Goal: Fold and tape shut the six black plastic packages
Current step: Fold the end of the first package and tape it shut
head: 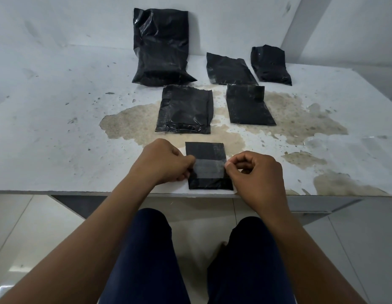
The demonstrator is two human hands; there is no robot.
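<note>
Both hands pinch a strip of clear tape (209, 168) stretched across the nearest black package (207, 165), left hand (164, 161) and right hand (254, 170) at opposite ends. Five other packages (185, 109) lie farther back on the table (59, 128).

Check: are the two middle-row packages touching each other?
Apart. Head view shows bare stained tabletop between the left package and the right package.

I can't see the fingertips of my left hand (163, 161) or right hand (254, 172); they curl under. The tape strip (209, 168) hides part of the nearest package (207, 151) (its side edges sit behind my knuckles).
</note>
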